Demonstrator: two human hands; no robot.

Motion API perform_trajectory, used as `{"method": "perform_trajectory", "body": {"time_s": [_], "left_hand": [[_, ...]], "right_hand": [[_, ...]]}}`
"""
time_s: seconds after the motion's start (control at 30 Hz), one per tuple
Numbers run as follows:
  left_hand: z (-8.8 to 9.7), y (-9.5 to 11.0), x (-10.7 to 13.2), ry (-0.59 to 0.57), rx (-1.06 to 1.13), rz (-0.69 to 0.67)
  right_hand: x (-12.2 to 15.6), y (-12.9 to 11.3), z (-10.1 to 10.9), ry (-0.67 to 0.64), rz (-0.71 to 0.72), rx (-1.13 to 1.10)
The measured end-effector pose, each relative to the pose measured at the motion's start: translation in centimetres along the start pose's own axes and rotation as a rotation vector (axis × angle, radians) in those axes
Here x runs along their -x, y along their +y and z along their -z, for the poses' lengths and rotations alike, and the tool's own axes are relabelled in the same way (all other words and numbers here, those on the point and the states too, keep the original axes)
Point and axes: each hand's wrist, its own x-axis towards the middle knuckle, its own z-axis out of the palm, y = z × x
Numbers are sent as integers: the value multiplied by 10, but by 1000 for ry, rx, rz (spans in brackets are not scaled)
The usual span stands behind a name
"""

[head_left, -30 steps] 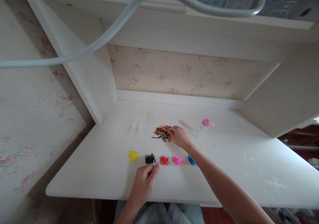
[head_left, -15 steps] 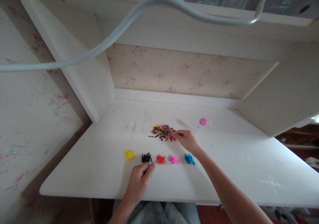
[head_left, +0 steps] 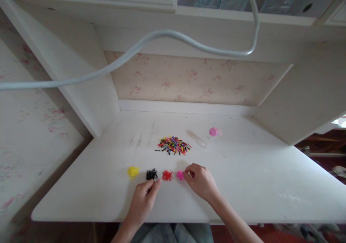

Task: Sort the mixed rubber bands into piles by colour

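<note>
A mixed heap of small coloured bands lies mid-desk on the white desk. Nearer me is a row of small sorted piles: yellow, black, red and pink. My right hand rests on the desk with its fingertips pinched together right at the pink pile; anything in the pinch is too small to see, and the hand covers the blue pile. My left hand lies just below the black pile, fingers curled, fingertips touching it.
A clear plastic tube with a pink cap lies behind the heap to the right. A pale cable hangs across the view. White shelf walls stand left and right, with a shelf overhead holding plastic-wrapped goods.
My right hand left the mixed heap and came back toward me to the pink pile, covering the blue one. The left hand stayed by the black pile. The camera tilted slightly.
</note>
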Motion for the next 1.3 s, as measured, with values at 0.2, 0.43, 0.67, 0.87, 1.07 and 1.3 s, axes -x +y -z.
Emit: {"method": "perform_trajectory", "body": {"time_s": [0.2,0.43,0.67,0.87,1.07,1.3], "left_hand": [[-2,1,2,15,-15,-3],[-2,3,1,6,-47,-5],[-4,8,1,-2,-63,-11],[-5,7,0,-5,-103,-18],[-7,7,-1,8,-122,-29],[-7,9,-1,-26,-72,13]], "right_hand": [[6,10,8,86,27,-52],[18,53,8,207,-151,-277],[35,71,5,313,-313,-556],[35,72,5,324,-324,-579],[35,74,4,321,-333,-582],[35,73,5,304,-324,-587]]}}
